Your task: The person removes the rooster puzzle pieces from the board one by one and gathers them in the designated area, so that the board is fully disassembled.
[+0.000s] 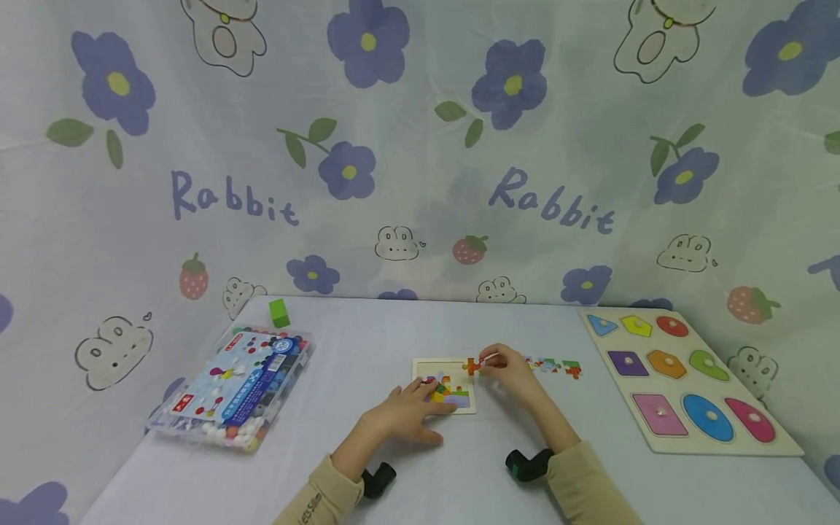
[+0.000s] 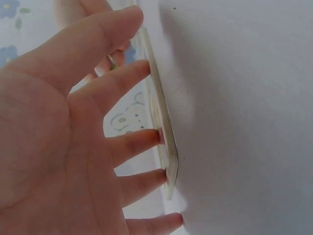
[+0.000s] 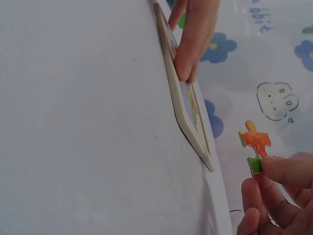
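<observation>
A small wooden puzzle tray (image 1: pixel 443 360) lies flat on the table, its lower part filled with colourful pieces (image 1: pixel 453 394). My left hand (image 1: pixel 410 414) rests on it with fingers spread and fairly straight; in the left wrist view the fingertips (image 2: pixel 143 67) touch the tray's edge (image 2: pixel 164 107). Between thumb and fingers, my right hand (image 1: pixel 508 370) pinches an orange and green jigsaw piece (image 3: pixel 257 142). That piece is held up above the table, by the tray's upper right corner. More loose jigsaw pieces (image 1: pixel 554 366) lie in a row right of my right hand.
To the left is a clear plastic box (image 1: pixel 230 379) of coloured parts, with a green block (image 1: pixel 278 313) behind it. A board of knobbed shapes (image 1: pixel 689 379) lies at the right. A patterned curtain (image 1: pixel 420 182) hangs behind the table.
</observation>
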The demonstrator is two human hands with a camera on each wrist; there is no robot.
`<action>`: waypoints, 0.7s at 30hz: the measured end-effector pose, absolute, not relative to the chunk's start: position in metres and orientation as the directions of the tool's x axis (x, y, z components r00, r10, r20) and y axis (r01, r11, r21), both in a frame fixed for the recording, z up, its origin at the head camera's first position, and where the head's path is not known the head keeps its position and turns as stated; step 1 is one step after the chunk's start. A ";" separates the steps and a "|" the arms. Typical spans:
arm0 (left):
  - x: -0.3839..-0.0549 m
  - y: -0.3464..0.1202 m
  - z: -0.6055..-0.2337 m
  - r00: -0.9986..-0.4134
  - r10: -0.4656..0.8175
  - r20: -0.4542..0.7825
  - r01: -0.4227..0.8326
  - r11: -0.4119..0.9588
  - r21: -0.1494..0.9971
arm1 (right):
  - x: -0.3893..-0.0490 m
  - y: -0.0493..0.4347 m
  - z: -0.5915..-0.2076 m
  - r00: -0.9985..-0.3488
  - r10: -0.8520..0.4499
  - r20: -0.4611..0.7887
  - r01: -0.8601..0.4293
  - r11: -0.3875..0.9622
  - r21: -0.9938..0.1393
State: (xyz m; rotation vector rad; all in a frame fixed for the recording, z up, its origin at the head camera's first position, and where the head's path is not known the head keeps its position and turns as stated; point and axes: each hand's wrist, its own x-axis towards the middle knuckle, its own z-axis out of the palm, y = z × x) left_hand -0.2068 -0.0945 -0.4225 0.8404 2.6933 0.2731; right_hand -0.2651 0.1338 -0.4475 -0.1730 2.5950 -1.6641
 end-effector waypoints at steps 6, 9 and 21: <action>-0.205 -0.094 -0.420 -0.783 0.577 -0.233 0.515 0.811 0.278 | -0.262 0.158 -0.442 -0.997 -0.079 0.010 -0.043 0.429 -0.902; -0.204 -0.095 -0.419 -0.783 0.577 -0.232 0.512 0.810 0.287 | -0.260 0.171 -0.441 -0.998 -0.067 0.008 -0.036 0.437 -0.899; -0.204 -0.095 -0.417 -0.784 0.572 -0.239 0.503 0.812 0.294 | -0.249 0.214 -0.444 -1.000 -0.007 0.011 -0.013 0.490 -0.872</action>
